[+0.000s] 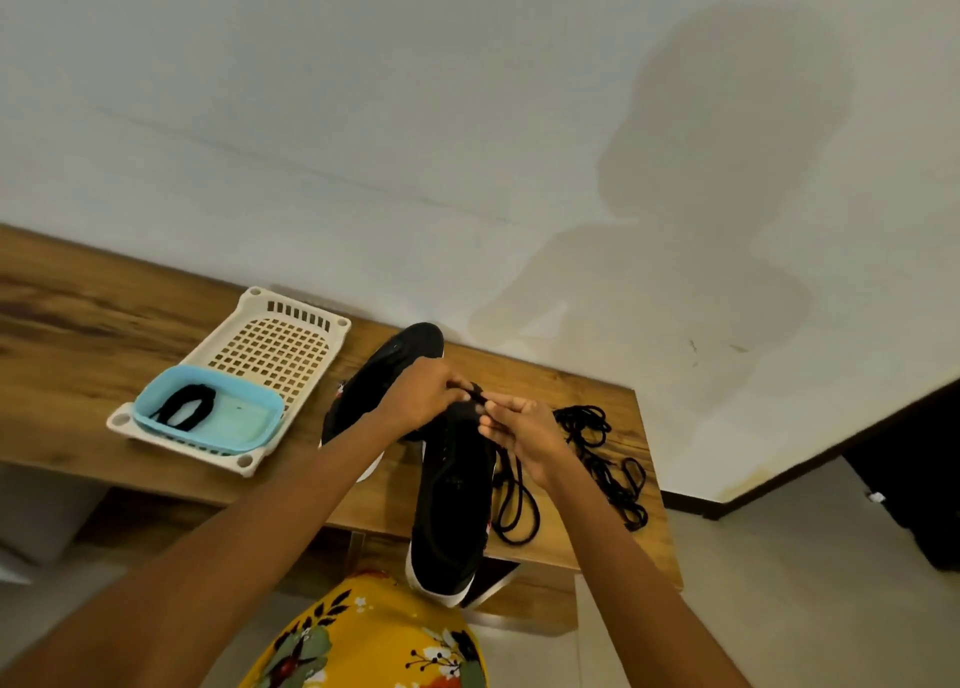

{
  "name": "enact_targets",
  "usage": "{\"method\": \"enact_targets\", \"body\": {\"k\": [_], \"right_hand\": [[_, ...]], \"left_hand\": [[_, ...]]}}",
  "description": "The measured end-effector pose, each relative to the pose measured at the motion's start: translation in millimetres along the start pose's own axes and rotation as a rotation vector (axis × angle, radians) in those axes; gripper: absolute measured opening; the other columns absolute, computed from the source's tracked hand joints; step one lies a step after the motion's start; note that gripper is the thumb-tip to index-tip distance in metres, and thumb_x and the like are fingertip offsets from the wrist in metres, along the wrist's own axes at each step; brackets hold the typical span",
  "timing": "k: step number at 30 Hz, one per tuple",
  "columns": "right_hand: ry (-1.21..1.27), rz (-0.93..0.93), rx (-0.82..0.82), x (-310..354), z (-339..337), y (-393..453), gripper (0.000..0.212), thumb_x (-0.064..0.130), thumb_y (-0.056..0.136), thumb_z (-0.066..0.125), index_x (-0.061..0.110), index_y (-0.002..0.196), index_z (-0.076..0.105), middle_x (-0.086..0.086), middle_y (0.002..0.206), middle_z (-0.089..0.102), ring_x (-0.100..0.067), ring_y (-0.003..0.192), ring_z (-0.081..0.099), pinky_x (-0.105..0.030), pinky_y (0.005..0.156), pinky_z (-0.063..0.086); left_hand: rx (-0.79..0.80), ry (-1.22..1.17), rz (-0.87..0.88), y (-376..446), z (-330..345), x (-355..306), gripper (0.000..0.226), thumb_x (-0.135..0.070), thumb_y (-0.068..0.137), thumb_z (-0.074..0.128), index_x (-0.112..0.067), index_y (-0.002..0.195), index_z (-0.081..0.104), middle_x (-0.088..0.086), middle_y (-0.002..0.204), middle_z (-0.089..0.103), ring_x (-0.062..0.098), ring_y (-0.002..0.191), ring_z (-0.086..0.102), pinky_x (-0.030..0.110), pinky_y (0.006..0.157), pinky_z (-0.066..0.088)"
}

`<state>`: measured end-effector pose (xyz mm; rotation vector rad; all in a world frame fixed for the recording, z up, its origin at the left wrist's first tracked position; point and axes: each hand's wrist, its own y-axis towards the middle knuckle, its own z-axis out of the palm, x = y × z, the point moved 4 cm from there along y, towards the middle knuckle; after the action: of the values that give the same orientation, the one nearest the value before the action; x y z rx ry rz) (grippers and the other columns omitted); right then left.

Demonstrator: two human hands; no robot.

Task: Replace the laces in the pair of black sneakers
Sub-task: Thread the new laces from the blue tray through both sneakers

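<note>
Both hands [421, 394] [524, 435] pinch black lace [475, 392] above unbranded-looking sneaker [452, 511].

sneakers [451, 505]: I see black uppers with white soles
loose laces [602, 459]: black
table [78, 313]: brown wood grain, streaked darker
basket [270, 347]: cream, with a grid of holes
tub [208, 417]: light blue; the lace [184, 406] in it is black
garment [374, 640]: yellow with a flower print
wall [363, 90]: I read it as pale grey-white

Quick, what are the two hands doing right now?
Left hand: fingers curled, pinching the black lace at the near sneaker.
Right hand: fingers curled, pinching the same lace.
</note>
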<state>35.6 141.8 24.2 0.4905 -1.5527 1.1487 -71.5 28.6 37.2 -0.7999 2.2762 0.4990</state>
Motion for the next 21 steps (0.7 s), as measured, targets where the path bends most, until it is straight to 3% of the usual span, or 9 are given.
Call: {"method": "enact_targets", "body": {"k": [5,9,10,12,14,15,18,21], "right_hand": [[0.003,0.0,-0.081,-5,5,4,0.013,0.003,0.086,0.065,0.003,0.099,0.065,-0.008,0.083,0.067,-0.013,0.072,0.064,-0.02,0.065,0.056],[-0.051,-0.052,-0.146,-12,15,5,0.017,0.007,0.084,0.069,0.008,0.1,0.061,-0.009,0.091,0.07,-0.014,0.081,0.067,-0.022,0.073,0.056],[-0.148,-0.1,-0.183,-13,12,5,0.019,0.009,0.085,0.068,0.009,0.102,0.06,-0.01,0.097,0.069,-0.015,0.087,0.066,-0.023,0.074,0.055],[-0.631,-0.231,-0.24,-16,4,6,0.032,0.014,0.086,0.065,0.012,0.117,0.057,-0.006,0.111,0.063,-0.017,0.102,0.061,-0.024,0.081,0.05],[-1.067,-0.255,-0.185,-33,8,7,0.051,0.017,0.084,0.062,0.014,0.132,0.046,-0.006,0.123,0.051,-0.021,0.116,0.048,-0.029,0.089,0.045],[-1.143,-0.218,-0.154,-42,9,7,0.054,0.017,0.084,0.059,0.013,0.136,0.043,-0.007,0.126,0.049,-0.023,0.119,0.045,-0.031,0.089,0.044],[-1.065,-0.15,-0.221,-58,3,7,0.037,0.013,0.092,0.048,0.011,0.129,0.051,-0.01,0.118,0.059,-0.026,0.1,0.057,-0.028,0.066,0.042],[-0.87,-0.071,-0.341,-62,-14,8,0.028,0.015,0.098,0.044,0.011,0.12,0.06,-0.006,0.086,0.063,-0.018,0.067,0.053,-0.024,0.048,0.03]], "left_hand": [[0.131,0.06,0.078,-11,7,8,0.023,-0.023,0.087,0.064,-0.018,0.109,0.07,-0.004,0.1,0.065,0.01,0.089,0.058,0.024,0.08,0.044],[0.091,0.02,0.001,-6,14,11,0.019,-0.024,0.086,0.065,-0.016,0.1,0.074,0.001,0.096,0.072,0.012,0.085,0.065,0.031,0.085,0.05],[0.082,0.008,-0.016,-6,17,11,0.018,-0.022,0.087,0.065,-0.015,0.101,0.073,0.001,0.098,0.072,0.012,0.087,0.065,0.03,0.088,0.05],[0.061,-0.015,-0.069,-6,25,12,0.019,-0.016,0.088,0.062,-0.012,0.104,0.072,0.003,0.102,0.071,0.013,0.091,0.064,0.029,0.089,0.05],[0.064,-0.018,-0.109,-7,34,10,0.022,-0.009,0.09,0.056,-0.011,0.107,0.07,0.004,0.106,0.07,0.016,0.096,0.063,0.031,0.09,0.049],[0.09,-0.004,-0.112,-6,41,9,0.025,-0.008,0.091,0.053,-0.011,0.109,0.07,0.004,0.11,0.069,0.017,0.102,0.062,0.033,0.094,0.048],[0.158,0.022,-0.153,-5,59,6,0.022,-0.015,0.093,0.054,-0.01,0.108,0.07,0.005,0.112,0.068,0.019,0.107,0.061,0.035,0.097,0.046],[0.133,0.048,-0.245,-6,67,12,0.019,-0.019,0.093,0.056,-0.008,0.089,0.071,0.01,0.098,0.071,0.021,0.093,0.065,0.035,0.086,0.052]]}}
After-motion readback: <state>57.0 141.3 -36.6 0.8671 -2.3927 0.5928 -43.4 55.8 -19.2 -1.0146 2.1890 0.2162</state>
